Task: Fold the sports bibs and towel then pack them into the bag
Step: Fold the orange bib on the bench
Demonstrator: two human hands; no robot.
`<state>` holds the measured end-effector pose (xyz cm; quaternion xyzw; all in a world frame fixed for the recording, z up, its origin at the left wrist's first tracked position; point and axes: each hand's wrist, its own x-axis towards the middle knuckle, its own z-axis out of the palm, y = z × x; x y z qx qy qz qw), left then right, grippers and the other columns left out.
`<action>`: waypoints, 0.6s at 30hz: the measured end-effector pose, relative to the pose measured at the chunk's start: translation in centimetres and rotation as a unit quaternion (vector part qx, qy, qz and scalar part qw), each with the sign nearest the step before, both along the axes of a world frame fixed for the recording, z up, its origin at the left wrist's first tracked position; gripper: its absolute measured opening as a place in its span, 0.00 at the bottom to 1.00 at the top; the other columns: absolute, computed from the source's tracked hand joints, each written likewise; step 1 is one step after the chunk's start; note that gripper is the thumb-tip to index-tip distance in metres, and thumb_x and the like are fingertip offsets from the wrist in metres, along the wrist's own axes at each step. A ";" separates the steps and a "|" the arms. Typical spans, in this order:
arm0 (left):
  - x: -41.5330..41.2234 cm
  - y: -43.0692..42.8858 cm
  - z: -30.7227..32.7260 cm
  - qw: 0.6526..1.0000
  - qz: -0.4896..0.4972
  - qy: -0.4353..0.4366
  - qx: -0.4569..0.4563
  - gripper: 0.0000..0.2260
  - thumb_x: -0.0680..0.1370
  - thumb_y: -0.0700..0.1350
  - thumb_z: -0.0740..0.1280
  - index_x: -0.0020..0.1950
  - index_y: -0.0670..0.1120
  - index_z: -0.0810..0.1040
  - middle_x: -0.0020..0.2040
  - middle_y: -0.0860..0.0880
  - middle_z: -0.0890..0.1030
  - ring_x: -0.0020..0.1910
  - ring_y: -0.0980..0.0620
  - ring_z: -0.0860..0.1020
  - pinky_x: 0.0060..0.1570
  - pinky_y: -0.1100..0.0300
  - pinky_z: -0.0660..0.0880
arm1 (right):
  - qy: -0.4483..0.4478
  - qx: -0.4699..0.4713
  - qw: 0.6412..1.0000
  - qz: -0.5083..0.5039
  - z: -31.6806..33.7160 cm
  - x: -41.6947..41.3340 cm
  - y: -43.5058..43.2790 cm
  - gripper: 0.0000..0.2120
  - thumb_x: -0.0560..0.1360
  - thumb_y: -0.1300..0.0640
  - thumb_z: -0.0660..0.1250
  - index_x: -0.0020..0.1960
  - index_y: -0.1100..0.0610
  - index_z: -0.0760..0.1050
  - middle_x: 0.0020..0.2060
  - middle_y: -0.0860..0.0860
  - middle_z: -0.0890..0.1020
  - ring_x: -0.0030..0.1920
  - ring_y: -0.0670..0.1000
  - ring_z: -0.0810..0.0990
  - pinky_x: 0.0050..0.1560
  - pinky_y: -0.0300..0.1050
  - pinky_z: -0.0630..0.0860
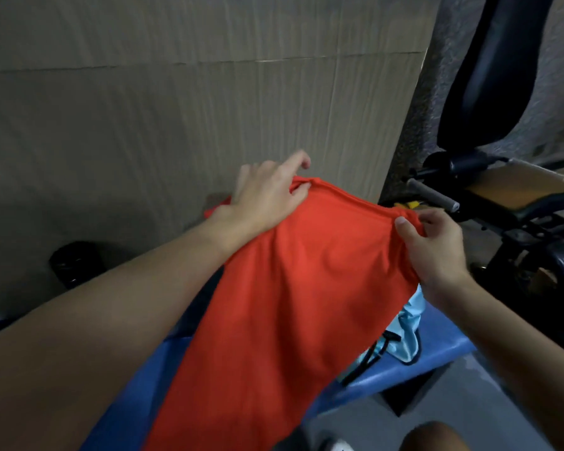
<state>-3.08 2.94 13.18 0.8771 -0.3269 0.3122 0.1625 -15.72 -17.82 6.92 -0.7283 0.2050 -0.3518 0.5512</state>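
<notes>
The red bib (290, 304) is held up, stretched between both hands above the blue counter (404, 369), draping down toward the near side over part of the light-blue drawstring bag (404, 327). The left hand (264, 196) has its grip clenched on the far-left hem; the right hand (437, 252) pinches the right corner. The fabric looks thin, light and limp, so it is best held at its hemmed corners.

Red bib (290, 304): matt cloth, fine knit, soft creases. Under the bib's right edge, light-blue bag (406, 322): thin cloth, faint sheen. Tabletop (404, 372) below the bib: smooth blue plastic. Behind the bib, cardboard sheet (176, 109): matt, ribbed. Right of the bib, black seat (489, 70): smooth, semi-gloss.
</notes>
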 end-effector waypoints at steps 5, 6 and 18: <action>6.2 -6.8 -4.5 0.997 -0.066 -0.016 0.029 0.16 0.78 0.56 0.64 0.64 0.53 0.73 0.51 0.48 0.84 0.52 0.43 0.82 0.46 0.50 0.73 | 0.062 -0.050 0.995 -0.060 -4.4 5.9 -6.2 0.12 0.71 0.45 0.69 0.49 0.52 0.74 0.42 0.52 0.81 0.46 0.57 0.81 0.50 0.60 0.79; 7.2 -8.0 -5.6 0.996 -0.079 -0.017 0.033 0.18 0.77 0.58 0.64 0.64 0.52 0.72 0.53 0.49 0.84 0.53 0.43 0.82 0.46 0.50 0.74 | 0.072 -0.061 0.993 -0.067 -5.3 6.9 -7.3 0.10 0.74 0.48 0.69 0.50 0.53 0.74 0.42 0.52 0.80 0.47 0.57 0.81 0.50 0.58 0.79; 10.8 -11.4 -18.1 0.976 -0.112 0.022 0.185 0.21 0.75 0.63 0.59 0.60 0.53 0.80 0.73 0.44 0.70 0.70 0.44 0.68 0.66 0.44 0.62 | 0.222 -0.453 0.863 -0.012 -13.2 10.5 -10.4 0.20 0.79 0.42 0.57 0.67 0.49 0.72 0.65 0.49 0.73 0.67 0.56 0.67 0.64 0.58 0.59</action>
